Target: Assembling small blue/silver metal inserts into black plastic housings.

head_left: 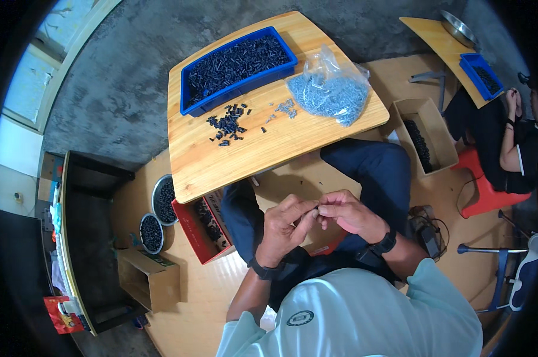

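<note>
My left hand [285, 225] and my right hand [349, 213] meet over my lap, thumbs and fingertips pinched together. Whatever sits between the fingertips is too small to make out. Beyond them, on the wooden table [251, 160], lies a loose pile of small black cylindrical parts [228, 124]. Next to it are a few small pale-grey pieces [286, 108]. A clear plastic bag [334, 95] full of small blue-grey pieces rests at the table's right. Behind the pile, a blue tray [240, 89] is filled with the black parts.
Left of my legs, a red box [193, 239] and two round basins [152, 233] hold black parts, near a cardboard box [150, 279]. To the right stands another cardboard box [444, 143]. A co-worker [495, 143] sits on a red stool [489, 196] by a second table [426, 35].
</note>
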Motion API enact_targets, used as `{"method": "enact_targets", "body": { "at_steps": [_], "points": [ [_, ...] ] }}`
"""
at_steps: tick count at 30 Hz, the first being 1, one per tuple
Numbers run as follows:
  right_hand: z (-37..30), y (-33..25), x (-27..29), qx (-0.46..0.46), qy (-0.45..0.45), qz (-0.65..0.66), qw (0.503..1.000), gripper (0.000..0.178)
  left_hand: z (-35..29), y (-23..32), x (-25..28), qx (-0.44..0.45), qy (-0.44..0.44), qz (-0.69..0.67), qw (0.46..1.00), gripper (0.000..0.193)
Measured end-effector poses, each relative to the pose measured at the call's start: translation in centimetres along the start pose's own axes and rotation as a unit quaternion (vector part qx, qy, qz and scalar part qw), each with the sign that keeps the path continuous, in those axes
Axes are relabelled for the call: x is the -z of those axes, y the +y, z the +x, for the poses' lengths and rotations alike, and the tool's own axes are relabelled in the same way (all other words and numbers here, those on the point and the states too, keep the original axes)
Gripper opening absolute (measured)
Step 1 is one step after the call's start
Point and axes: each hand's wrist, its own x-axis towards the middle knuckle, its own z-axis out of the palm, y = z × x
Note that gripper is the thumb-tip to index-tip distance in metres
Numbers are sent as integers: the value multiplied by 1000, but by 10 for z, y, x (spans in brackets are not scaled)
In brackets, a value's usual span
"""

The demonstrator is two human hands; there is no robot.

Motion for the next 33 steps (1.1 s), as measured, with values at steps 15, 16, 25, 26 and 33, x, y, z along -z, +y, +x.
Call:
{"method": "enact_targets", "body": {
  "at_steps": [15, 16, 25, 26, 33],
  "points": [
    [-1, 4, 17, -45, 64, 26, 997, 17, 3, -5, -12, -25, -22, 115, 993, 27],
    [-1, 4, 18, -46, 61, 25, 997, 17, 1, -6, -13, -25, -20, 116, 993, 27],
    [0, 4, 22, -98, 6, 44, 994, 17, -2, -7, -5, -52, -45, 106, 992, 26],
    [0, 4, 22, -98, 19, 40, 994, 17, -2, -8, -5, -54, -48, 114, 991, 26],
    [-1, -4, 21, -53, 115, 8, 992, 12, 4, -20, 4, -20, -72, 122, 990, 16]
  ]
}}
